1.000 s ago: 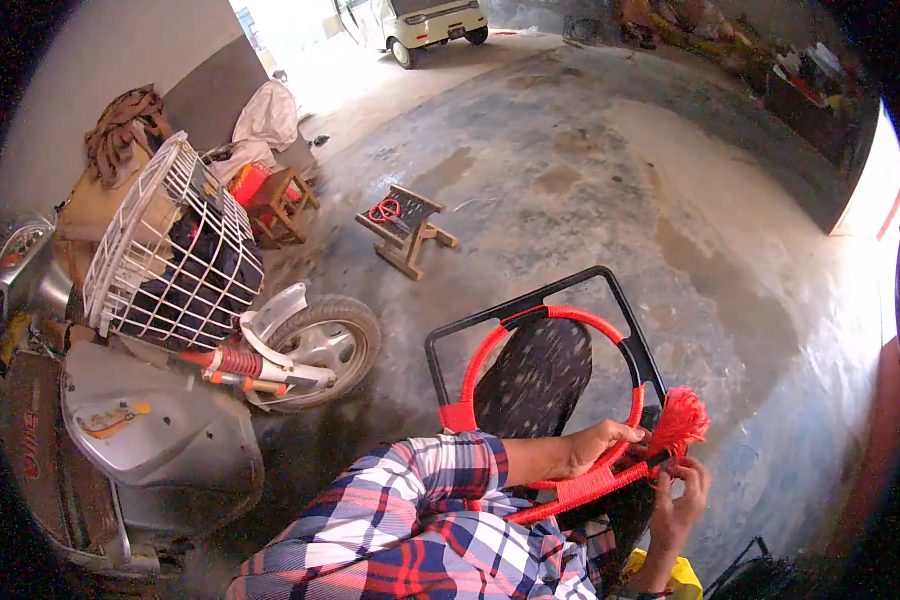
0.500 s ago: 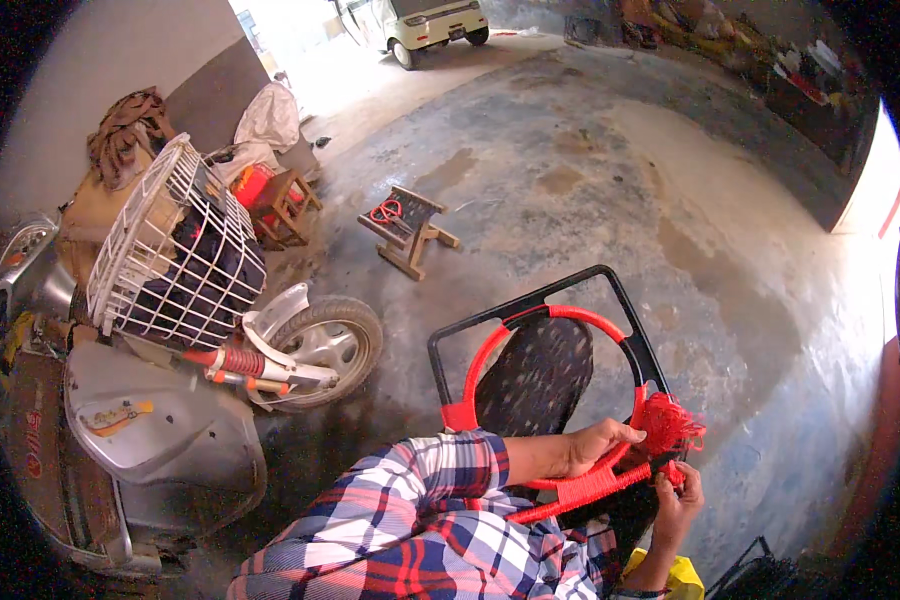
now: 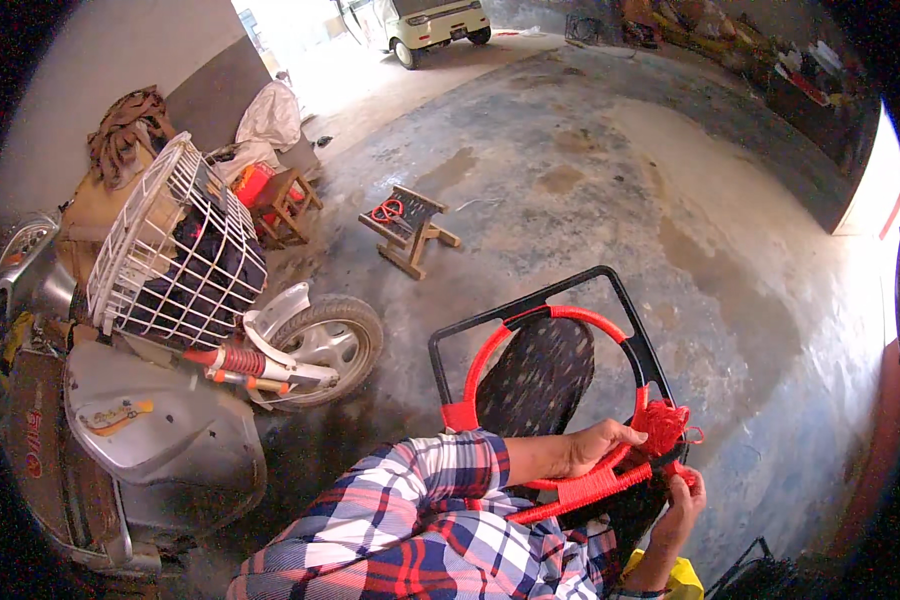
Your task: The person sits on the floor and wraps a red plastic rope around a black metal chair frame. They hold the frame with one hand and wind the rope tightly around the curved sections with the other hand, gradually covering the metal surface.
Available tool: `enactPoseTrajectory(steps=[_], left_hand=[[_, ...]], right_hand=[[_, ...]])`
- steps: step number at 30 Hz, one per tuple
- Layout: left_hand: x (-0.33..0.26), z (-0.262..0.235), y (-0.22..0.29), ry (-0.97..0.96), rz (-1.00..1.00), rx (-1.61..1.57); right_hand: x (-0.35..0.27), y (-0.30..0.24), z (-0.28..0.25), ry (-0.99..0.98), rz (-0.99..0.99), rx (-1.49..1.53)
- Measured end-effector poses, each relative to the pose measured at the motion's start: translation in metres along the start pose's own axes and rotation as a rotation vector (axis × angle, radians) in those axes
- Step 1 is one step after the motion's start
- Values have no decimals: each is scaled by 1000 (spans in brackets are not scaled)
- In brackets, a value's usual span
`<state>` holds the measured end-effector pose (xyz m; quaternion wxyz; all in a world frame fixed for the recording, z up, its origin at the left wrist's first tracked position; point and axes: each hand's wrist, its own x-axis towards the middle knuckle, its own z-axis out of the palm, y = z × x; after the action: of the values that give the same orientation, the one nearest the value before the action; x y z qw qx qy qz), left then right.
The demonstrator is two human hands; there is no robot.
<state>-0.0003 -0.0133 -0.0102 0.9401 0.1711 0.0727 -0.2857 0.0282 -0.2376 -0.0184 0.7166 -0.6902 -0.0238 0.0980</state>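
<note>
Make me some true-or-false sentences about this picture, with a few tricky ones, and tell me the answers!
1. The left hand and right hand are both at the lower right part of the black rectangular frame. True.
2. The bundle of loose cord by the hands is blue. False: it is red.
3. The red-handled scissors lie on the floor. False: they lie on the small wooden stool with a dark seat.
4. The white wire basket has dark things inside. True.
5. The cream-coloured vehicle is nearer than the stool. False: it is farther away.
</note>
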Motion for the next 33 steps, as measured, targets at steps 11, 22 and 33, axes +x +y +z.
enactPoseTrajectory(steps=[11, 22, 33], left_hand=[[3, -22, 0, 101, -47, 117], [-5, 0, 14, 164, -145, 168], [-11, 25, 20, 179, -115, 140]], right_hand=[[-9, -32, -43, -327, -261, 801], [-20, -83, -32, 89, 61, 547], [-27, -64, 10, -282, 110, -1]])
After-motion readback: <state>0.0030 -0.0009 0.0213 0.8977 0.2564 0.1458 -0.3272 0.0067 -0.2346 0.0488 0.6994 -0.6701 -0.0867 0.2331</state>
